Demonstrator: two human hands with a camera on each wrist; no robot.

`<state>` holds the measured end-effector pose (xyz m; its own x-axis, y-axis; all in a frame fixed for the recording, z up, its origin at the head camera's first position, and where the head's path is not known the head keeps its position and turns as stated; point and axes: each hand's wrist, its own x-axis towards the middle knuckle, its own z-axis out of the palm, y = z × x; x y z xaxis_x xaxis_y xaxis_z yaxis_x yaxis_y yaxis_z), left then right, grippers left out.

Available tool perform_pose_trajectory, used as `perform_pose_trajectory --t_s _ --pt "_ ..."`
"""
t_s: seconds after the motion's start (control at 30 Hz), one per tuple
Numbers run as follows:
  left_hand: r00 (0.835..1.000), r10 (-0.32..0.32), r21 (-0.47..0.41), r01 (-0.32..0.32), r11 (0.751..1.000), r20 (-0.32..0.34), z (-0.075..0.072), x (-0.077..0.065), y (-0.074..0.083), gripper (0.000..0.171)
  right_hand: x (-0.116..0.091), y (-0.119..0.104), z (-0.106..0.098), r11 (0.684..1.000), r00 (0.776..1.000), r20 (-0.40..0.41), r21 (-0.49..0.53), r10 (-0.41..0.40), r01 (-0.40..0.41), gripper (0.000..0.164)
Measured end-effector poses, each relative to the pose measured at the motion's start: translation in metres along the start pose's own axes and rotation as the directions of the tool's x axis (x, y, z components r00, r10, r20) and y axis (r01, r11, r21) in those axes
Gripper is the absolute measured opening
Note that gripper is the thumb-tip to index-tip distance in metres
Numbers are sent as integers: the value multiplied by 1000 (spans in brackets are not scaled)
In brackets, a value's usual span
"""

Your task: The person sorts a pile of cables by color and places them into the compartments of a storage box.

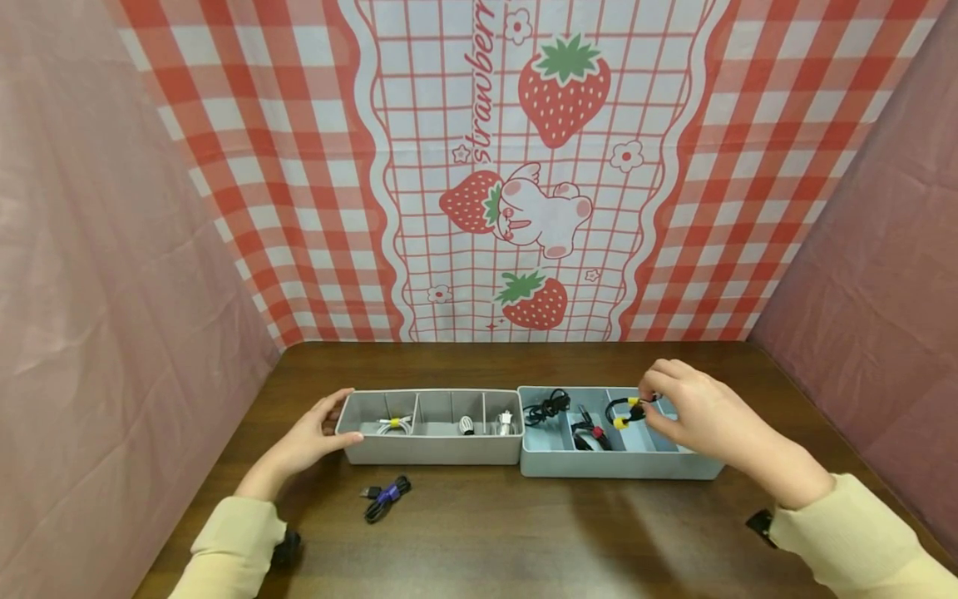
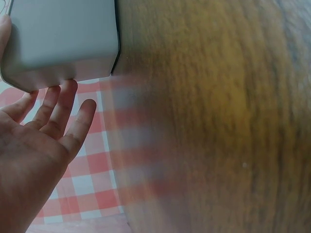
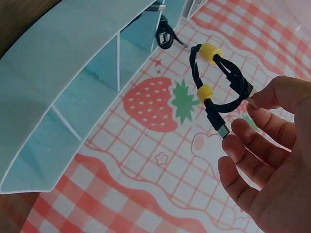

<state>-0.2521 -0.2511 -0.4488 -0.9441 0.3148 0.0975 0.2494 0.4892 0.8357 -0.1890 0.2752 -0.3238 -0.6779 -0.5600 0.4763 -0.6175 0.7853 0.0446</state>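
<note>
My right hand [image 1: 696, 413] is raised over the light blue divided box [image 1: 621, 466], pinching a coiled black USB cable [image 3: 235, 77] between thumb and index finger. Two yellow ties [image 3: 210, 53] band the coil, and one metal plug [image 3: 223, 130] points down. At the left end of the grey divided box [image 1: 434, 452] rests my left hand [image 1: 299, 441], its thumb along the front corner. In the left wrist view its fingertips [image 2: 70, 86] touch the end wall, fingers relaxed. Part of the blue box's right side is hidden behind my right hand.
Inside the grey box are a white cable with a yellow tie [image 1: 395, 423] and white items [image 1: 505, 423]. The blue box holds a black cable [image 1: 552, 405] and one with a red tie [image 1: 597, 433]. A purple-tied black cable [image 1: 387, 497] lies in front on the table.
</note>
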Motion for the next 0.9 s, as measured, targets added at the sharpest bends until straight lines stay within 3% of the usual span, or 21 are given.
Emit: perform_pose_trajectory --t_s 0.9 --pt "1000 4 0 -4 1000 -6 1 -2 2 78 -25 44 33 999 998 -34 17 47 -47 23"
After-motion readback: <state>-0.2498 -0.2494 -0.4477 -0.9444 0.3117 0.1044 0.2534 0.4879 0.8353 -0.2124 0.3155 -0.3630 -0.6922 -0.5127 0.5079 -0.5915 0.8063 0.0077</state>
